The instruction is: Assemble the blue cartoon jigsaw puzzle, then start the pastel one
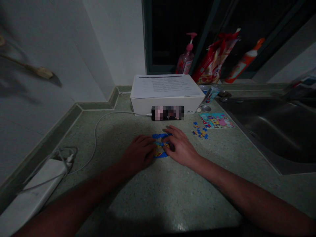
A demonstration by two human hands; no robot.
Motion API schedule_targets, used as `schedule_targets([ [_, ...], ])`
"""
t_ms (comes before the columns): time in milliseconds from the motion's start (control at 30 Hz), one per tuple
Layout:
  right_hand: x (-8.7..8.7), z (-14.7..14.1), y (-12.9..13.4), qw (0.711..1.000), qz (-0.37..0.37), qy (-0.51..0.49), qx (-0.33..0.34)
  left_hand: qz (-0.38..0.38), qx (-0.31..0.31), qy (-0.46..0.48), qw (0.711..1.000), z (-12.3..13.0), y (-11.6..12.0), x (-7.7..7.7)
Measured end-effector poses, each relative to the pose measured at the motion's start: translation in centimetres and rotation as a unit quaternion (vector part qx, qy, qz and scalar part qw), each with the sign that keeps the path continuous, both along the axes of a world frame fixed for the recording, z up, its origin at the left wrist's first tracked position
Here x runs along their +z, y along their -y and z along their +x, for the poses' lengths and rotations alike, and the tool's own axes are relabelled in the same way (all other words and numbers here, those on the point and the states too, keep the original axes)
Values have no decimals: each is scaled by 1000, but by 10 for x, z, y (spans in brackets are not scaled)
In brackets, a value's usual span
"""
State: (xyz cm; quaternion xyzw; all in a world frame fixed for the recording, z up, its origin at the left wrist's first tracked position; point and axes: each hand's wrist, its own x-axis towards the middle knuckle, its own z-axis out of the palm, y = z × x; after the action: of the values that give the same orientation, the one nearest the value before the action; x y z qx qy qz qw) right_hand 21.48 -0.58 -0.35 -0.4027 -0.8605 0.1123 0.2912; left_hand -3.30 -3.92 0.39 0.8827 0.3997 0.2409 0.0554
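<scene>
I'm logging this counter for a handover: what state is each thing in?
blue jigsaw pieces, gathered under both hands
left hand, fingers on the pieces
right hand, fingers on the pieces
loose jigsaw pieces, scattered
puzzle picture card, lying flat
drink can, tilted
pump bottle, upright
papers, lying on white box

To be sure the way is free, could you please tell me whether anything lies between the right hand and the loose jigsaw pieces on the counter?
Nothing visible stands in the way. The right hand rests on the joined blue-edged jigsaw pieces, and only the speckled countertop separates it from the loose jigsaw pieces.
</scene>
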Motion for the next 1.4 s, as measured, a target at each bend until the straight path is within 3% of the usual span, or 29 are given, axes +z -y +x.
schedule_targets([
  [1400, 6, -7, 6, 999, 5, 39, -26, 7, 10, -13, 1000, 2, 2, 2],
])
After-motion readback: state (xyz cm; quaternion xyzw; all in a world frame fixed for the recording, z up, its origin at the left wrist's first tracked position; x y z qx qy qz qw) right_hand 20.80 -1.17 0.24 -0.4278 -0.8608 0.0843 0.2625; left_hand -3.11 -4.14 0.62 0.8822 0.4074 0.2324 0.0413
